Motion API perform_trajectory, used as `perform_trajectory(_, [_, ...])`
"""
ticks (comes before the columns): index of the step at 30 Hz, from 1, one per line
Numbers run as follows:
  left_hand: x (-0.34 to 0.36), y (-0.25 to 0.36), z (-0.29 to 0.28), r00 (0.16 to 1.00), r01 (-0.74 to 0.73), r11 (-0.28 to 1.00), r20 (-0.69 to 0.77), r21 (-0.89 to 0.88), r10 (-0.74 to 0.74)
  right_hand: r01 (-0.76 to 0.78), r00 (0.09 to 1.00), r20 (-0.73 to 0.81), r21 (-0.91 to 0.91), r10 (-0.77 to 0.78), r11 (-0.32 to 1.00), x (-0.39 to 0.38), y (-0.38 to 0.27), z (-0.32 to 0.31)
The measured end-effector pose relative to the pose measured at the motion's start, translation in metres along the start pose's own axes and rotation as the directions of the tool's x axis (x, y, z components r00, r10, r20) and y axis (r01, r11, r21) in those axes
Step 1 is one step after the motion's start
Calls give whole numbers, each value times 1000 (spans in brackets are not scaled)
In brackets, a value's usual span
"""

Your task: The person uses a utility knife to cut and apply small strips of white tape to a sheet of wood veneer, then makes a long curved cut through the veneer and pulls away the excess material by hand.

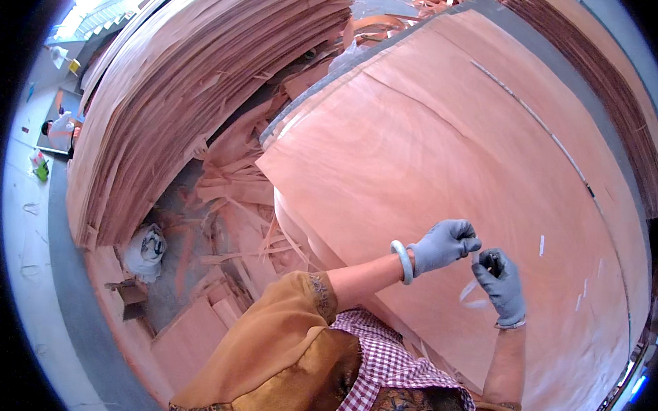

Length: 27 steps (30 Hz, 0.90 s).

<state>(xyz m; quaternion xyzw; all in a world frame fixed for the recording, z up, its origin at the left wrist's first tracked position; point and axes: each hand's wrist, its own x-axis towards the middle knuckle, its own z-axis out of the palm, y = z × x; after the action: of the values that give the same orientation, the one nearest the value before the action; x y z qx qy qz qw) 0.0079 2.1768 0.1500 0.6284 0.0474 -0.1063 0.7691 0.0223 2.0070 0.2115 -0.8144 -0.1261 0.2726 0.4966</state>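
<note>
Grey-gloved left hand [446, 246], pinching; right hand [502, 285], curled, closure unclear; holdings unclear; translucent strip [469, 289], over wood sheet [390, 149], might crumple if brushed.

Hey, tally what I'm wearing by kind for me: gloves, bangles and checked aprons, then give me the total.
Gray gloves: 2
Pale bangle: 1
Checked apron: 1
Total: 4

I can't read any words or numbers here. On the long, thin stick [540, 124] at the upper right of the frame, any marks are too small to read.
</note>
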Motion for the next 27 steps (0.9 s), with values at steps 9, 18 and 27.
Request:
perform_trajectory(9, [-2, 32, -41, 997, -69, 820, 4, 568, 82, -12, 998, 70, 26, 10, 1000, -15, 29, -18])
perform_trajectory(18, [10, 55, -35, 993, -113, 978, -24, 175, 118, -2, 983, 161, 483, -86, 876, 37, -4, -8])
perform_trajectory(27, [38, 36, -24, 985, 81, 994, -159, 75, -69, -77, 994, 109, 496, 26, 865, 21, 29, -31])
